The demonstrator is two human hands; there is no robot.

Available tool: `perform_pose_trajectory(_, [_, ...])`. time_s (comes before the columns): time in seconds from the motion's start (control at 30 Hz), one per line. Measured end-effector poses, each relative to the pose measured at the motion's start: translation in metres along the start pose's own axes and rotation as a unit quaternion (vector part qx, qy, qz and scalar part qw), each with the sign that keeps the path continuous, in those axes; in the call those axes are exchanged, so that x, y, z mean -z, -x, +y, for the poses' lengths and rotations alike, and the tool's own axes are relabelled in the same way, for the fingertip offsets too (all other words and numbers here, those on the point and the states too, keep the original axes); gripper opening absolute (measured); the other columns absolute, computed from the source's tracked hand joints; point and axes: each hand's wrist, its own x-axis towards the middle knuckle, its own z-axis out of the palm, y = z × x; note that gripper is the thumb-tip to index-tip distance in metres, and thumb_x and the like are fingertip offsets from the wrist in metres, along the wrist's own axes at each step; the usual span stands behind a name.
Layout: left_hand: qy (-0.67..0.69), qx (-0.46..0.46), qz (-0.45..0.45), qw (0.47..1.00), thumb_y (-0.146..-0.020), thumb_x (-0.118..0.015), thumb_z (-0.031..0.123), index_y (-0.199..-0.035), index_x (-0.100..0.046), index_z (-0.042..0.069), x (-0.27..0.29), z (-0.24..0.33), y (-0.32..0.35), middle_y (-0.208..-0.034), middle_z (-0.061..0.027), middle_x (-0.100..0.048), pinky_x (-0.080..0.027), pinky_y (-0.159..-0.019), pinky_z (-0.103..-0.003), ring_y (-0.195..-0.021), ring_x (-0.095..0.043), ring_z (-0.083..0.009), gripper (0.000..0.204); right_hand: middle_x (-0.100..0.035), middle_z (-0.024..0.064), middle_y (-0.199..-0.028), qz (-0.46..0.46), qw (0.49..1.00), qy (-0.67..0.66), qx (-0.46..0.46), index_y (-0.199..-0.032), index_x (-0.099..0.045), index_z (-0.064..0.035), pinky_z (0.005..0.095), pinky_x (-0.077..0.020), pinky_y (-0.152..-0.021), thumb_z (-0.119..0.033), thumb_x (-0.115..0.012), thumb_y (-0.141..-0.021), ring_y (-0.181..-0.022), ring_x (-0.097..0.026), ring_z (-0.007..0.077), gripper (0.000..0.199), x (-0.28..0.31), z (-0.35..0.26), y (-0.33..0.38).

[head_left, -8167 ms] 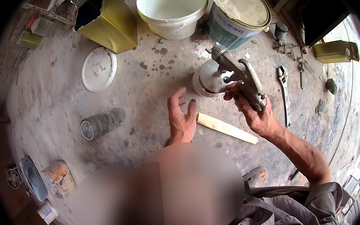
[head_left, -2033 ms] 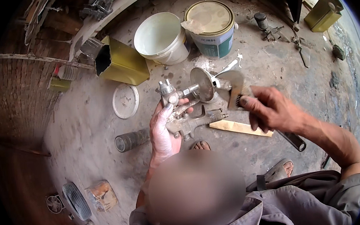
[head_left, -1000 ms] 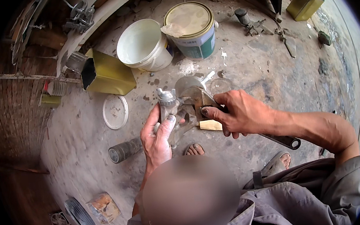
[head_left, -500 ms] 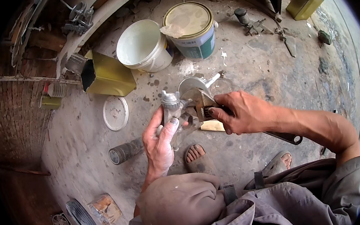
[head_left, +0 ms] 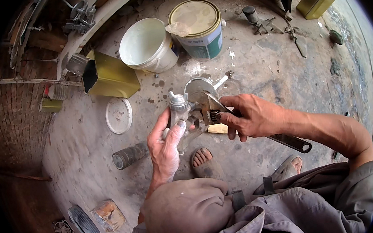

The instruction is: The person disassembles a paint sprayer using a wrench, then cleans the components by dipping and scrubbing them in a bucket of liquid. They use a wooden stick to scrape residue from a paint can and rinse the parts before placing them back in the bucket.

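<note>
Here, the left hand (head_left: pixel 164 146) has its fingers around the spray gun (head_left: pixel 179 111), above the floor (head_left: pixel 258 70); the right hand (head_left: pixel 254 116), fingers bent, holds the wrench (head_left: pixel 291 142) beside it. The open bucket (head_left: pixel 164 61) is whitish inside; a lid (head_left: pixel 198 17) hides the pail's (head_left: pixel 209 45) content.

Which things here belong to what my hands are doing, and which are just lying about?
In the job:
spray gun, in your left hand
adjustable wrench, in your right hand

Apparently just lying about:
open white bucket
lidded bucket
round white lid
cut-open metal can
</note>
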Motion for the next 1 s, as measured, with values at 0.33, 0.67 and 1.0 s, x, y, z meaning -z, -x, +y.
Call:
perform_pose_trajectory(0.33, [-0.029,-0.011,-0.014,0.999,-0.096,-0.057,0.012,-0.140,-0.045,-0.009,0.001,0.001,-0.001,-0.120,-0.0191,-0.065,-0.053,-0.090,-0.035,-0.097,-0.067,-0.0230,0.051,-0.064,0.0237,-0.070,0.058,0.988,0.137,0.039,-0.106,-0.063,0.0028,0.0454,-0.0532,-0.070,-0.033,-0.059,-0.097,-0.070,-0.067,0.0380,0.037,-0.004,0.005,0.001])
perform_pose_trajectory(0.67, [-0.012,-0.003,-0.012,1.000,-0.096,-0.057,0.012,-0.140,-0.045,-0.010,-0.002,0.000,-0.001,-0.119,-0.0191,-0.066,-0.054,-0.090,-0.034,-0.097,-0.067,-0.0218,0.050,-0.064,0.0247,-0.071,0.058,0.987,0.109,0.105,-0.117,-0.051,0.0048,0.0476,-0.0526,-0.065,-0.028,-0.055,-0.098,-0.068,-0.068,0.0375,0.037,-0.008,0.029,-0.008])
perform_pose_trajectory(1.0, [-0.011,0.000,-0.016,1.000,-0.096,-0.058,0.013,-0.140,-0.045,-0.010,-0.001,-0.001,0.000,-0.118,-0.0190,-0.066,-0.053,-0.089,-0.034,-0.095,-0.067,-0.0221,0.051,-0.064,0.0190,-0.071,-0.003,0.999,0.034,-0.030,-0.116,-0.048,0.0045,0.0419,-0.0542,-0.060,-0.026,-0.055,-0.099,-0.059,-0.067,0.0284,0.036,-0.001,-0.003,0.005])
